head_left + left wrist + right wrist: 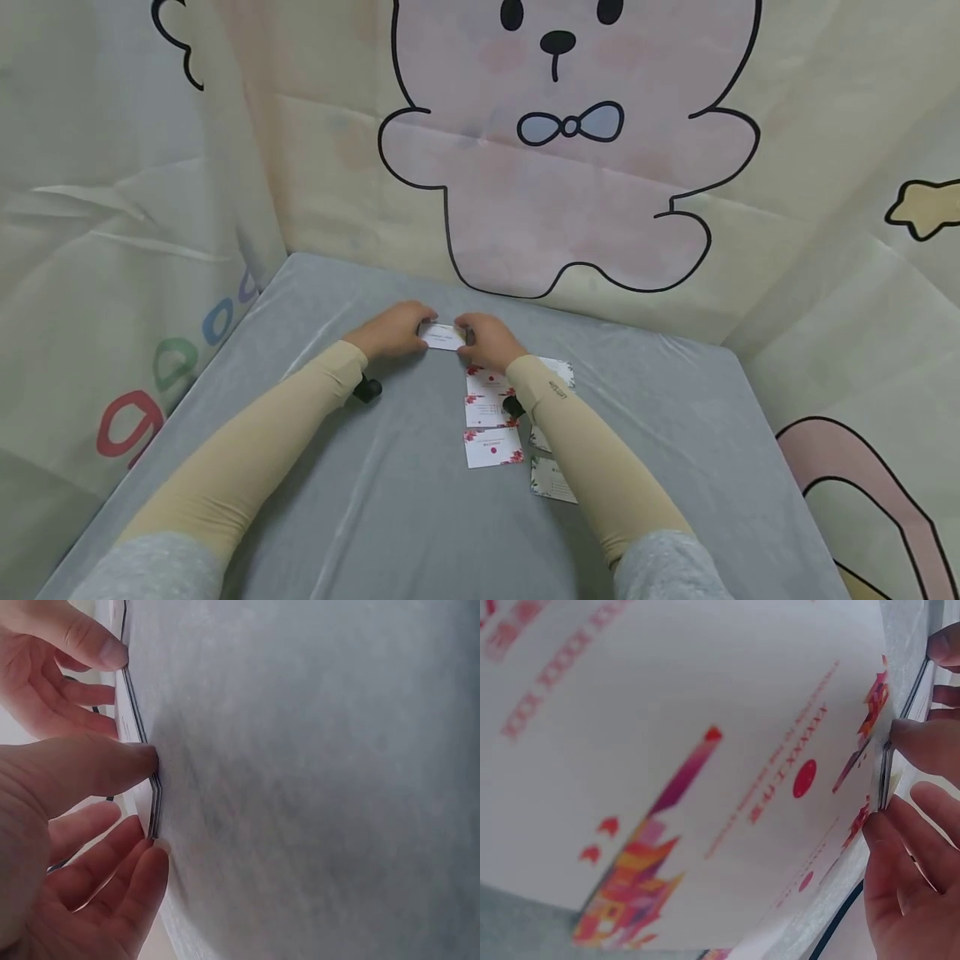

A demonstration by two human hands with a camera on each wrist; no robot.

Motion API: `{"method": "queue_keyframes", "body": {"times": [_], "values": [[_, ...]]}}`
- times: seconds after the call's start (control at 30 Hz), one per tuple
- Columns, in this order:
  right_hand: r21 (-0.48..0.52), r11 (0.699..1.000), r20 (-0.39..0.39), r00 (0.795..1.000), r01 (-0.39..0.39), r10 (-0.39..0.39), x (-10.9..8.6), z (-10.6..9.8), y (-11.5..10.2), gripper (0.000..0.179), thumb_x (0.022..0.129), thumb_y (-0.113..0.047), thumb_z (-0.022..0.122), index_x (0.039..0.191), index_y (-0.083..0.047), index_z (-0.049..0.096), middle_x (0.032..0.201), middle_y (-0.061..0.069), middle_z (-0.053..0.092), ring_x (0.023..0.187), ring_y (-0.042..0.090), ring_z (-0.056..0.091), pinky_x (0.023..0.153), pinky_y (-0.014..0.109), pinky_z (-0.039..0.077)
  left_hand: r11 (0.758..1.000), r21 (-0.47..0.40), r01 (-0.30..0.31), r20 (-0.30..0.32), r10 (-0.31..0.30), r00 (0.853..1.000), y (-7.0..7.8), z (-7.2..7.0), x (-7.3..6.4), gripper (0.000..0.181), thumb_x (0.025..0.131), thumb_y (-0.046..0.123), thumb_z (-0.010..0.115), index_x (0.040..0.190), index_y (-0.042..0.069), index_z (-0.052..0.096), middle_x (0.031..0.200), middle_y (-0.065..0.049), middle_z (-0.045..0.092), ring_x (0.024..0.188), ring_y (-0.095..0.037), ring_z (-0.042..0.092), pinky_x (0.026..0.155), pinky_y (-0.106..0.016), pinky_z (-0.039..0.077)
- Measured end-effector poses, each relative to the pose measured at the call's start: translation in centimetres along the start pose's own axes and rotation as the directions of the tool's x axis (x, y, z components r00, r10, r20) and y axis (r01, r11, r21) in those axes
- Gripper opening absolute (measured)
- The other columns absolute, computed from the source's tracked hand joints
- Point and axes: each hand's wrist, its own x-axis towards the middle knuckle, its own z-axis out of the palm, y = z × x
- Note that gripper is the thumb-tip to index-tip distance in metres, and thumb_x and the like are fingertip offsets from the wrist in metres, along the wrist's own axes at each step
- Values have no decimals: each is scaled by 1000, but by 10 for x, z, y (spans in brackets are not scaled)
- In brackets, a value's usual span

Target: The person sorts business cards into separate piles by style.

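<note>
Toward the far side of the table, a small stack of white business cards [442,337] lies between both hands. My left hand [393,330] pinches its left end between thumb and fingers. At the opposite end, my right hand [491,340] grips the stack the same way. The left wrist view shows the thin, dark-lined edges of the stack [137,716] low over the cloth. Just below the right hand, a column of business cards with red floral corners [492,447] lies on the table. The right wrist view shows red-printed cards [780,750] close up.
A second column of cards with green leaf corners [553,479] lies partly hidden under the right forearm. Grey cloth covers the table [405,508]. Behind it hangs a printed curtain [570,208] with a bear drawing. Dark wrist cameras [367,389] are on both wrists.
</note>
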Motion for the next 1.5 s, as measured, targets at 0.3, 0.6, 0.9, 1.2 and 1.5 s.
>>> {"method": "queue_keyframes", "body": {"times": [0.3,0.6,0.9,1.2,1.5], "values": [[7,1000,5,1000,8,-8,0,-1,2,54,99,-19,78,150,-10,62,153,9,63,133,25,62,119,46,50,1000,6,-15,-4,15,1000,-2,3,5,59,95,16,80,149,-1,61,150,-21,63,138,-36,61,120,-51,48],[-24,1000,-17,1000,-15,14,-3,2,4,53,101,-26,78,150,-14,63,149,5,65,129,22,63,116,45,51,999,22,-49,13,48,999,-2,-1,6,60,95,14,80,149,-2,61,145,-21,65,129,-34,63,116,-50,50],[34,999,-26,999,-39,40,-26,-11,29,56,103,-26,73,157,-20,56,155,6,62,139,27,63,117,50,52,991,117,-71,-6,72,997,17,7,7,62,94,17,79,151,0,59,152,-21,61,145,-39,54,125,-54,43],[-70,993,-49,995,-95,92,-57,-28,64,50,101,-25,77,148,-16,65,147,6,69,137,27,64,118,50,51,978,91,-186,55,182,982,52,23,25,57,97,21,81,149,5,63,149,-12,67,146,-32,56,126,-50,42],[-74,993,-57,994,-95,91,-66,-28,80,53,99,-29,81,148,-17,65,148,4,68,139,26,63,120,48,49,977,61,-206,77,201,976,65,37,45,57,95,19,82,147,4,65,144,-12,70,141,-31,61,124,-50,45]]}}
